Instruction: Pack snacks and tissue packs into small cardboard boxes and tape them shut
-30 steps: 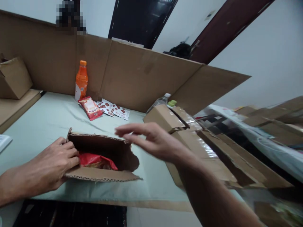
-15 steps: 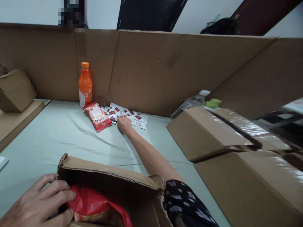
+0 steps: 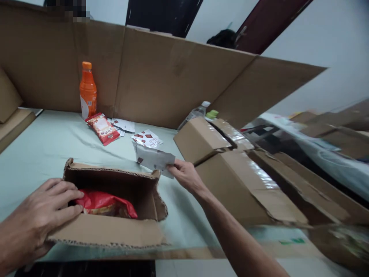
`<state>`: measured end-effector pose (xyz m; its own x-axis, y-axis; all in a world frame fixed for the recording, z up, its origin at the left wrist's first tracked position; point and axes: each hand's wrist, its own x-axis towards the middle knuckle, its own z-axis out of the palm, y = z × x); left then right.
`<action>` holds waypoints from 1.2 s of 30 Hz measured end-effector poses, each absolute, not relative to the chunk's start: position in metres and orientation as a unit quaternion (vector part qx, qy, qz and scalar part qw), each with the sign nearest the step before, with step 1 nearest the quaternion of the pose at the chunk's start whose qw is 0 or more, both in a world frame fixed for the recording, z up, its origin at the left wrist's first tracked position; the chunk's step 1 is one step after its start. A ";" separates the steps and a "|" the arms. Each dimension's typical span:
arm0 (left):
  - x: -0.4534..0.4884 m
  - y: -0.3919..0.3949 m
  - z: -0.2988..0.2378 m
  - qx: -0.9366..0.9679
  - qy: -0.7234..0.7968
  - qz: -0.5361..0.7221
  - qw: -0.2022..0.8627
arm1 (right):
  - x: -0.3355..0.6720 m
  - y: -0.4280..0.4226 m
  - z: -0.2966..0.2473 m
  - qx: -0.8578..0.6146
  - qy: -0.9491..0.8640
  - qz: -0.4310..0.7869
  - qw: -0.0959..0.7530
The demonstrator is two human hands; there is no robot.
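In front of me stands an open cardboard box point(image 3: 112, 231), a red snack bag point(image 3: 105, 202) lying inside it. My left hand point(image 3: 54, 209) grips the box's left wall, its fingertips over the edge against the bag. To the right of the box, my right hand point(image 3: 183, 173) pinches the right end of a white packet point(image 3: 152, 157) with dark square prints, lifted near the box's back corner. Another white packet with brown squares point(image 3: 146, 138) lies behind it on the pale green cloth. A red and cream snack packet point(image 3: 103, 129) lies further left.
An orange drink bottle point(image 3: 88, 92) stands against the cardboard wall point(image 3: 161, 73). More white packets point(image 3: 123, 125) lie beside the red packet. On the right sit cardboard boxes point(image 3: 219, 184), with a clear bottle point(image 3: 197, 112) and a green cap point(image 3: 211, 114) behind. Another box point(image 3: 8, 96) is at left.
My right hand has drawn back from the far packets toward the box, now holding one white packet up. My left hand stays at the box. The view has shifted right.
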<state>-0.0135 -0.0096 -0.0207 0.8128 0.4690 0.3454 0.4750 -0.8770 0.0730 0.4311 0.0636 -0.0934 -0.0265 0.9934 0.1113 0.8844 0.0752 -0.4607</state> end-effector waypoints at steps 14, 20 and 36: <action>-0.006 -0.015 -0.016 -0.956 -0.261 -0.134 -0.011 | 0.414 0.018 -0.045 -0.638 -0.664 0.129 0.367; -0.002 -0.013 -0.010 -0.957 -0.256 -0.133 -0.013 | 0.368 -0.048 0.021 -0.450 -0.689 -0.071 0.564; -0.008 -0.022 -0.022 -0.934 -0.292 -0.206 0.002 | 0.268 0.011 0.027 -0.307 -0.916 0.255 -0.050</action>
<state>-0.0075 -0.0219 -0.0219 0.7448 0.5447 0.3855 0.5461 -0.8295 0.1171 0.2675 0.0111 0.0274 -0.8066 0.5369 -0.2475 0.5875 0.6816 -0.4361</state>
